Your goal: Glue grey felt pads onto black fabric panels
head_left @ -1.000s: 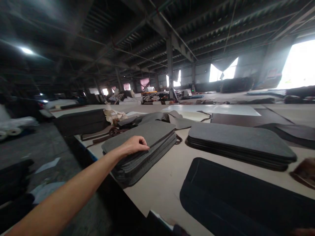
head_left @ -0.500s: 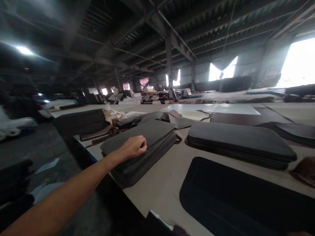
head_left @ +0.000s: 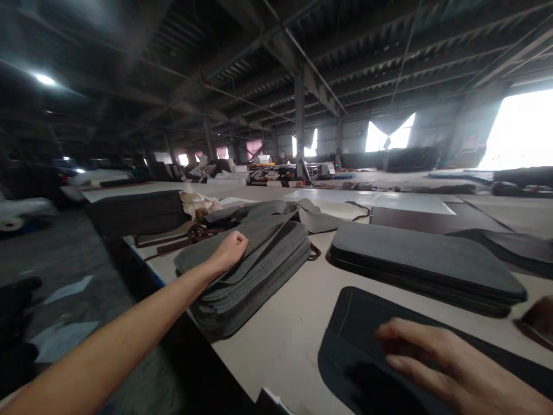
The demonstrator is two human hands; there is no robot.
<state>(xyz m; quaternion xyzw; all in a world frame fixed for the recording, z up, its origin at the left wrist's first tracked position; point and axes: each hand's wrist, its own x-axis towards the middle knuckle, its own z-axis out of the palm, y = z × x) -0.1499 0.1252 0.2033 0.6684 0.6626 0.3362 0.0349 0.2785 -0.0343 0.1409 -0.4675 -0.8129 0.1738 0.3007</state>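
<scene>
My left hand (head_left: 232, 250) is closed in a pinch on the top grey mat (head_left: 203, 251), whose near edge is raised off the stack of grey mats (head_left: 263, 279) beneath it. Lower right, my right hand (head_left: 444, 360) hovers over a dark mat (head_left: 345, 346) with rounded corners, fingers curved and apart. It holds nothing that I can see and looks slightly blurred. The dark mat lies flat on the pale table (head_left: 280, 340), casting no fold over the stacks behind it.
Another stack of grey mats (head_left: 423, 248) lies behind the dark mat. Grey offcuts (head_left: 319, 219), brown strips (head_left: 173, 245) and a crumpled cream bundle (head_left: 201, 203) lie farther back. A brown object (head_left: 540, 320) sits at the right edge. The table's edge runs along the left.
My left hand has drawn slightly back to the left, and the top grey mat's edge has lifted from the stack. My right hand has come into view over the dark mat.
</scene>
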